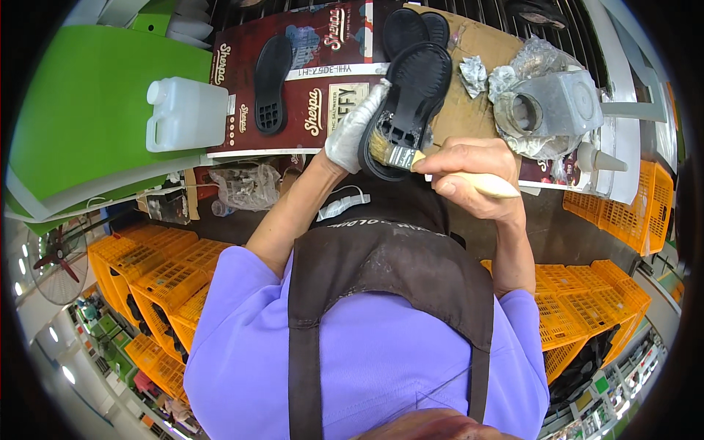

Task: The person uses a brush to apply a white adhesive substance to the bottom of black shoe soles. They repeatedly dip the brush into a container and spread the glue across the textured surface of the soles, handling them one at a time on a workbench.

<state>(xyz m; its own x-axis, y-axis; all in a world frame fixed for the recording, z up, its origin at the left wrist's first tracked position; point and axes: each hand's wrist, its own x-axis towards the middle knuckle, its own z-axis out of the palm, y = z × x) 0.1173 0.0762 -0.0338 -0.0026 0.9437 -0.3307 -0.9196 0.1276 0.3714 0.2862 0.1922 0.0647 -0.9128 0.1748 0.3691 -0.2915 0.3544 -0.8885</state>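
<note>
A black shoe sole (pixel 416 81) is held by its left edge in my left hand (pixel 353 126), which wears a whitish glove. Its heel end, with a grid of square hollows, points toward me. My bare right hand (pixel 480 176) grips a paintbrush (pixel 400 155) by its pale wooden handle. The bristles press into the heel hollows, where a whitish wet coat shows. Another black sole (pixel 272 81) lies to the left on the dark red cardboard (pixel 293 139). Beyond the held sole rest further black soles (pixel 405 33), partly hidden behind it.
A white jug (pixel 187 116) stands at the left beside a green panel (pixel 103 110). To the right lie a cut-open clear plastic bottle (pixel 565 103), crumpled foil (pixel 473 75) and a nozzle-tipped bottle (pixel 601 159). Orange crates (pixel 161 271) stack on both sides behind me; a fan (pixel 59 257) stands left.
</note>
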